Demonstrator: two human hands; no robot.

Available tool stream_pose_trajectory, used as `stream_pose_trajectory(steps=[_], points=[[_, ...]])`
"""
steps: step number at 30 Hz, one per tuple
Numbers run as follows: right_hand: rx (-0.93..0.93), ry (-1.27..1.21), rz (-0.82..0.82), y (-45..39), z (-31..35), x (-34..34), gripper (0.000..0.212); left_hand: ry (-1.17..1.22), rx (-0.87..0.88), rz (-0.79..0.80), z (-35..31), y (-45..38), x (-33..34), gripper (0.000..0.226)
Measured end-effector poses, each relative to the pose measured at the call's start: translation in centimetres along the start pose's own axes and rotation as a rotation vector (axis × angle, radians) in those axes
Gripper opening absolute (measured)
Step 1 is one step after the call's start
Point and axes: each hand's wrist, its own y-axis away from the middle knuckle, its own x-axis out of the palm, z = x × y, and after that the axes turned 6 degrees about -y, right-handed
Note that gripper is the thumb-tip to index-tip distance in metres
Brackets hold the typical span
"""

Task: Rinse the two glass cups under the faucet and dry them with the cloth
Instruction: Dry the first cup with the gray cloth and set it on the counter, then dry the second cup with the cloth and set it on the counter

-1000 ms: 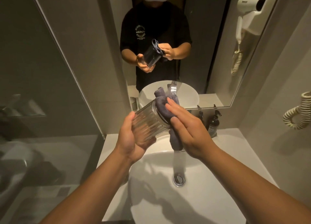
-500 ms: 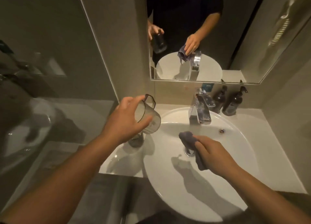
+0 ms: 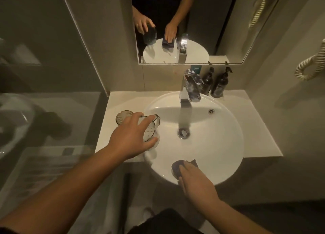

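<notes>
A clear glass cup with a handle (image 3: 150,128) is at the left rim of the white sink (image 3: 228,145), low over the counter. My left hand (image 3: 131,137) grips it from above. A second, ribbed glass cup (image 3: 123,116) stands upright on the counter just behind it, untouched. The dark blue cloth (image 3: 176,167) lies bunched on the sink's front rim. My right hand (image 3: 195,182) covers it, with the fingers over the cloth. No water visibly runs from the chrome faucet (image 3: 190,89).
Two dark pump bottles (image 3: 219,83) stand to the right of the faucet. The drain (image 3: 183,133) sits mid-basin. A mirror (image 3: 190,22) hangs above and a coiled cord (image 3: 309,66) on the right wall. A glass panel (image 3: 52,75) borders the counter's left side.
The cloth came out of the cup. My left hand carried the cup left and down beside the ribbed cup. My right hand brought the cloth down to the sink's front rim.
</notes>
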Motion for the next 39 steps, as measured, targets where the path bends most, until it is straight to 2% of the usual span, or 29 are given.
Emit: stream_pose_trajectory(steps=[2,5,10,13,16,18,20,22,24,25,27,29,32,34,36,39], points=[[0.06,0.105,0.026,0.8,0.4,0.8,0.063,-0.001,-0.006,-0.002,-1.0,1.0,0.3,0.075],[0.055,0.176,0.063,2.0,0.3,2.2,0.086,0.008,-0.017,0.006,-2.4,2.9,0.4,0.076],[0.006,0.072,0.128,2.9,-0.6,0.6,0.097,0.068,-0.072,0.008,-4.6,6.7,0.1,0.086],[-0.042,-0.057,0.001,2.8,-0.9,-3.1,0.101,0.109,-0.109,-0.014,-5.3,9.1,-0.4,0.093],[-0.188,-0.341,-0.077,1.6,0.5,-7.3,0.096,0.097,-0.042,-0.018,-5.1,11.2,-1.3,0.1],[-0.287,-0.51,0.048,0.3,2.6,-9.9,0.087,0.096,0.031,-0.018,-4.7,12.4,-2.1,0.103],[-0.367,-0.532,0.226,-1.1,4.6,-11.7,0.076,0.096,0.107,-0.014,-4.1,13.4,-2.8,0.103],[-0.458,-0.471,0.334,-2.2,6.2,-12.1,0.048,0.11,0.144,-0.018,-3.1,14.0,-3.5,0.103],[-0.5,-0.491,0.349,-3.1,7.2,-11.5,0.016,0.135,0.125,-0.045,-1.6,14.4,-3.9,0.103],[-0.503,-0.508,0.333,-3.5,7.7,-11.0,0.009,0.148,0.108,-0.068,-0.8,14.6,-3.8,0.102],[-0.486,-0.544,0.291,-4.4,8.8,-9.9,0.011,0.193,0.044,-0.109,1.1,14.9,-3.1,0.101],[-0.452,-0.61,0.235,-5.5,10.1,-8.6,0.016,0.313,-0.125,-0.136,3.0,14.9,-1.7,0.103],[-0.317,-0.685,0.158,-7.4,12.6,-5.8,0.019,0.618,-0.455,-0.111,5.6,13.8,0.8,0.101],[-0.231,-0.694,0.124,-8.6,14.3,-3.7,0.023,0.842,-0.575,-0.095,7.2,12.7,2.6,0.092],[-0.154,-0.716,0.103,-9.6,15.7,-2.0,0.028,0.935,-0.616,-0.084,8.7,11.5,4.0,0.078],[-0.074,-0.754,0.079,-11.1,16.8,-0.9,0.028,0.992,-0.57,-0.075,10.3,10.0,5.1,0.062]])
